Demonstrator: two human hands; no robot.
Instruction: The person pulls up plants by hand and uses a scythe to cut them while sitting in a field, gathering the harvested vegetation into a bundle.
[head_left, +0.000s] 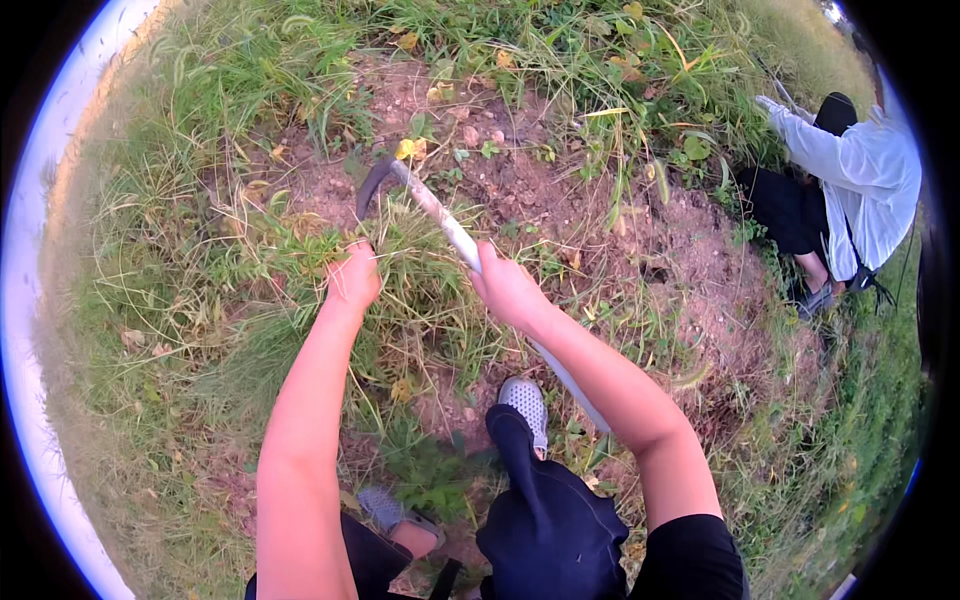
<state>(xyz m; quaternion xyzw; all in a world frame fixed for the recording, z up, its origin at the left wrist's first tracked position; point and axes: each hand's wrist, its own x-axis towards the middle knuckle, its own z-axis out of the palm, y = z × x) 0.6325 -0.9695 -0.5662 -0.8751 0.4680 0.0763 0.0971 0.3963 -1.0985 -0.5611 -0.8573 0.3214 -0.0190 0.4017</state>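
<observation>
My right hand (514, 289) grips the pale handle (442, 217) of a sickle, whose rear end runs on beneath my forearm. Its dark curved blade (371, 187) hooks down toward my left hand (354, 279), with the tip close above the knuckles and partly lost among stems. The left fingers are closed around a bunch of grass (319, 251), green mixed with dry stalks. More grass stands between the two hands. Yellow leaves (410, 148) lie by the bend where blade meets handle.
Bare reddish soil (525, 187) with small stones spreads ahead and to the right. At the right, a person (855, 172) in a white top crouches in tall weeds. My perforated shoes (525, 405) stand on the ground below. Dense grass (187, 375) covers the left side.
</observation>
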